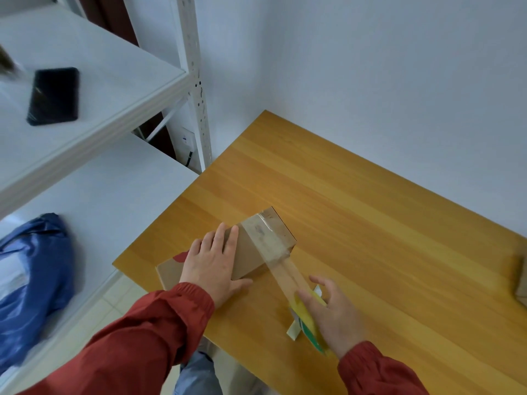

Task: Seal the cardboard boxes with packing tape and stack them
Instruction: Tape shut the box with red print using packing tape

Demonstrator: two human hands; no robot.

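Observation:
A small brown cardboard box (251,252) lies near the front left corner of the wooden table (370,223). Clear packing tape (265,233) runs across its top and down its right end. My left hand (212,265) lies flat on the box, fingers straight, pressing it down. My right hand (332,307) grips a yellow and green tape dispenser (306,316) on the table just right of the box. A taut strip of tape (288,276) stretches from the box's end to the dispenser.
A white metal shelf unit (94,109) stands to the left, with a black phone (54,95) on its upper shelf and a blue plastic bag (31,280) on the lower one. Part of another cardboard piece (522,280) shows at the table's right edge.

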